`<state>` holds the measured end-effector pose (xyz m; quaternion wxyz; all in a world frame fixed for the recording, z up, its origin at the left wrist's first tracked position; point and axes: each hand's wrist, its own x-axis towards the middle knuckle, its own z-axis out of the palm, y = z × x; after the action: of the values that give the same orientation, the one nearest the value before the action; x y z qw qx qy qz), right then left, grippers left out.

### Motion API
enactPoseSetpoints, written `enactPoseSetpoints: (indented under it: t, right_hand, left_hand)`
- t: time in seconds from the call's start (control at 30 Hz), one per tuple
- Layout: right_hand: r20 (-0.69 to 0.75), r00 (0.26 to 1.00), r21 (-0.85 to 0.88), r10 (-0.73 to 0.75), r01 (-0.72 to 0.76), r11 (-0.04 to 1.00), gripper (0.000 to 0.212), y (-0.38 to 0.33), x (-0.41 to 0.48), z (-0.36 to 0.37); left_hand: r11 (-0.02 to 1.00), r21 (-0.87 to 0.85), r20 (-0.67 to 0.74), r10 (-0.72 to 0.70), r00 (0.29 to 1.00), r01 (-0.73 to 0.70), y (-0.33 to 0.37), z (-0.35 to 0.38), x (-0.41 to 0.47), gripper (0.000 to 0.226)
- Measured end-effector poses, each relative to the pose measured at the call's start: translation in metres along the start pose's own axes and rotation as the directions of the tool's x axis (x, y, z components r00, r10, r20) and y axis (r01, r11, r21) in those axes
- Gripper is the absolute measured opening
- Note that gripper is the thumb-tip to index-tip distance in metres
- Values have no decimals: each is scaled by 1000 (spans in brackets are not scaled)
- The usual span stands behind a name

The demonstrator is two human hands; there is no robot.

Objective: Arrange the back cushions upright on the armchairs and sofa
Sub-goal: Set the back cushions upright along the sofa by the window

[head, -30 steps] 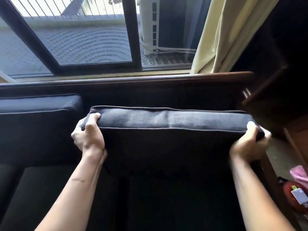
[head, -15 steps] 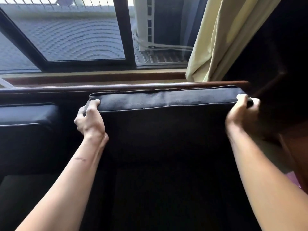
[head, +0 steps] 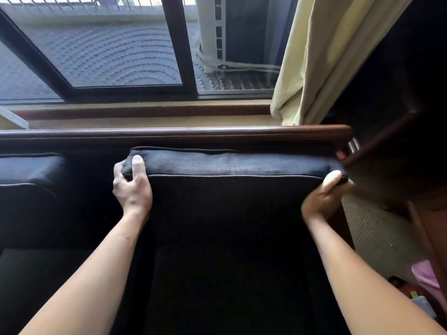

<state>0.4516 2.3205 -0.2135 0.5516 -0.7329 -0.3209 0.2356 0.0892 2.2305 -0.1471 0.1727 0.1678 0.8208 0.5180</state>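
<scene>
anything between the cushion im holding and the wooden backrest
Nothing visible: the back cushion, gripped at its top corners by the left hand and right hand, stands upright just below the wooden back rail.

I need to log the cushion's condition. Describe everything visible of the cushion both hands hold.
The cushion is a thick rectangular block in dark woven fabric with piped seams along its edges. It stands upright on the sofa, its top face just below the wooden rail and close to it. The left hand grips its upper left corner, thumb on top; the right hand pinches the upper right corner. Its lower part is lost in shadow. A second cushion sits apart to the left.
</scene>
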Motion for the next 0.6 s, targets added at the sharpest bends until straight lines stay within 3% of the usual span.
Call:
enactPoseSetpoints:
  t: [0.1,0.23,0.3,0.47,0.6]
  right_hand:
    - [44,997,-57,-63,65,996,69,-7,-13,-8]
    - [261,963,-200,-70,125,972,86,-23,-69,-31]
    - [357,928,-265,-105,208,942,85,-33,-107,-35]
    - [573,731,-180,-369,552,814,61,-87,-217,-7]
    - [716,568,-76,-406,642,763,51,-130,-300,40]
  left_hand:
    - [988,153,73,23,997,-34,0,-11,-2,54]
    - [893,434,235,19,972,-122,5,-44,-1,75]
    - [867,452,299,75,951,-210,6,-63,-3,78]
    - [795,459,320,269,908,-397,-4,-128,7,41]
    - [642,562,354,383,853,-521,-13,-206,54,49]
